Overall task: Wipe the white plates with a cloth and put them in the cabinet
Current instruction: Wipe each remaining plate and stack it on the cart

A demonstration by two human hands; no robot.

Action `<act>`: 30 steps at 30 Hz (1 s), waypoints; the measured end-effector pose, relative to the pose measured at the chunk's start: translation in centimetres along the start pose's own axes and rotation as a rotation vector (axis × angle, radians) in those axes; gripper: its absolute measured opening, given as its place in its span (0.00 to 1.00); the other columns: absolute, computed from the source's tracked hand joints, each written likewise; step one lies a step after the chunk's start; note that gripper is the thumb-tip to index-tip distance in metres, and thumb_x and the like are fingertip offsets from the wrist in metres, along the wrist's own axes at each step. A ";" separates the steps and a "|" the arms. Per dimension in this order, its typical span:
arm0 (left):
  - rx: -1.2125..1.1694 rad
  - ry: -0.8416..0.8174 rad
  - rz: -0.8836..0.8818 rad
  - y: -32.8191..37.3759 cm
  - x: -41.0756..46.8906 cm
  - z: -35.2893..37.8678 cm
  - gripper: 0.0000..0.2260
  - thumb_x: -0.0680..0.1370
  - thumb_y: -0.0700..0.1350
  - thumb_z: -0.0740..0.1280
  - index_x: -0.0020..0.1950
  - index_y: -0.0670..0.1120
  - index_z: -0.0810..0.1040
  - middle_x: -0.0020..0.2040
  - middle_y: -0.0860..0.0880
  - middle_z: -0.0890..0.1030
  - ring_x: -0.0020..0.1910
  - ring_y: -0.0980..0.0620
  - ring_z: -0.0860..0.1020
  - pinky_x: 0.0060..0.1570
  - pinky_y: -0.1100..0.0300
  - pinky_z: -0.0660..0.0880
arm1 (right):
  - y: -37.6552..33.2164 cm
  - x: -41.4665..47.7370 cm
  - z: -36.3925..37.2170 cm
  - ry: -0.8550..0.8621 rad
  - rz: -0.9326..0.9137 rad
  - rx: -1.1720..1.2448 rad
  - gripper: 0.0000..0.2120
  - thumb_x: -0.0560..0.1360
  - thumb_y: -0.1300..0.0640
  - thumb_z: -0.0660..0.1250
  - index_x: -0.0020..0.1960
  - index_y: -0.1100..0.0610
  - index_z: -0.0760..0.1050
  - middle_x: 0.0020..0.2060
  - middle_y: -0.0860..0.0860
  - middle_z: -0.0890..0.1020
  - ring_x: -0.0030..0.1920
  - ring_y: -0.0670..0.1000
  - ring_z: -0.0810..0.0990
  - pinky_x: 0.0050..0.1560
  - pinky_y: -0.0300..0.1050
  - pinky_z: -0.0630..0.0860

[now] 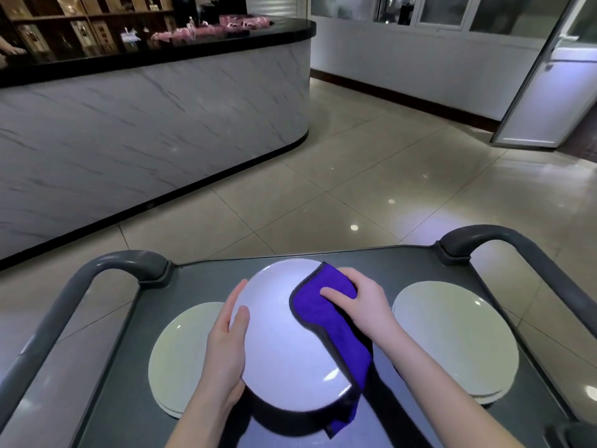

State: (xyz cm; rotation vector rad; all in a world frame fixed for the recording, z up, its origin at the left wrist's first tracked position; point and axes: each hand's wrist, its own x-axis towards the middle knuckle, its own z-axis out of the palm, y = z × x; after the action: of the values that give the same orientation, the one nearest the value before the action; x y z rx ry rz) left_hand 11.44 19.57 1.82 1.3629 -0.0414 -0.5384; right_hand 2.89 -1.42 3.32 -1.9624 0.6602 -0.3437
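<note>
A white plate (277, 331) is lifted above the grey cart top (381, 263), casting a shadow beneath it. My left hand (227, 344) grips the plate's left rim. My right hand (361, 302) presses a purple cloth (326, 318) onto the plate's right side, and the cloth hangs down past the rim. A small stack of white plates (179, 357) lies on the cart at the left, partly hidden by the held plate. Another stack of white plates (455, 337) lies at the right.
The cart has curved grey handles at the left (97, 273) and right (504, 237). A marble-fronted counter (145, 124) with a black top stands ahead on the left. Tiled floor (371, 163) stretches ahead, and an open door (542, 76) stands at the far right.
</note>
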 end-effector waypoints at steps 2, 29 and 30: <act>-0.045 0.078 0.016 0.3 0.3 -0.2 0.19 0.86 0.46 0.58 0.58 0.72 0.78 0.58 0.60 0.84 0.52 0.55 0.85 0.41 0.59 0.82 | 0.4 -1.0 0.6 0.025 0.093 0.177 0.04 0.76 0.54 0.71 0.49 0.54 0.81 0.41 0.48 0.85 0.42 0.48 0.80 0.42 0.36 0.74; 0.112 0.082 0.143 1.3 0.9 1.1 0.16 0.85 0.43 0.59 0.62 0.62 0.80 0.56 0.61 0.85 0.53 0.60 0.83 0.42 0.66 0.80 | 2.6 -1.5 -0.3 -0.162 0.361 0.681 0.06 0.74 0.65 0.72 0.50 0.64 0.81 0.50 0.64 0.84 0.45 0.57 0.84 0.53 0.55 0.80; 0.175 0.027 0.175 1.6 1.0 1.0 0.17 0.85 0.42 0.60 0.62 0.62 0.80 0.56 0.62 0.84 0.52 0.62 0.83 0.41 0.69 0.79 | 2.3 -1.2 -0.8 -0.167 0.341 0.630 0.06 0.73 0.65 0.73 0.50 0.64 0.82 0.49 0.64 0.84 0.45 0.57 0.84 0.54 0.56 0.79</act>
State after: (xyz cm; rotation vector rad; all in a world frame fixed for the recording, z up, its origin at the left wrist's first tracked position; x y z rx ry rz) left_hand 12.53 18.44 3.28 1.5205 -0.1878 -0.3751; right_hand 0.84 -2.18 1.68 -1.2395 0.6651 -0.1463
